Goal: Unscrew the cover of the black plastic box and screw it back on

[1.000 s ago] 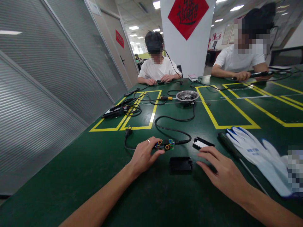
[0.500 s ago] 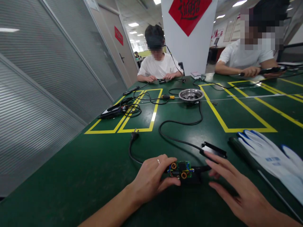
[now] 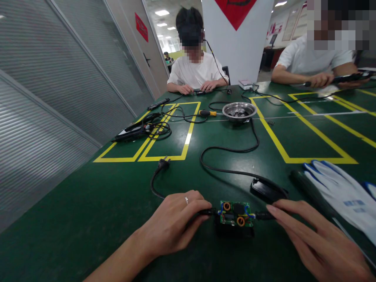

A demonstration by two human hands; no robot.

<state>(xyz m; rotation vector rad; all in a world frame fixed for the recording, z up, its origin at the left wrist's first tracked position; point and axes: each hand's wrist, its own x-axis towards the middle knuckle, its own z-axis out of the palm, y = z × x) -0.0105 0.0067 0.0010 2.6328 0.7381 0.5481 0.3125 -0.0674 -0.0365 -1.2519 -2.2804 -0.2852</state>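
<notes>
A green circuit board point(image 3: 235, 214) with two copper-wound coils lies over a black plastic case half point(image 3: 235, 231) on the table in front of me. My left hand point(image 3: 179, 223) pinches the black power cable at the board's left end. On the other side, my right hand point(image 3: 308, 231) has its fingers closed on the black cable point(image 3: 263, 216) at the board's right end. Blue and yellow wires join the cables to the board. Behind my right fingers lies another black case half point(image 3: 268, 190). The two-pin plug point(image 3: 163, 164) rests beyond my left hand.
White and blue gloves point(image 3: 340, 196) lie at the right beside a dark-handled tool point(image 3: 308, 188). A metal bowl point(image 3: 239, 112) with small parts and a yellow-black screwdriver point(image 3: 207, 113) are farther back. Cables and a black device point(image 3: 132, 133) lie left. Two people sit across the table.
My left hand has shifted left off the board onto its cable. My right hand has gone from spread fingers to gripping the right cable. The board now shows fully.
</notes>
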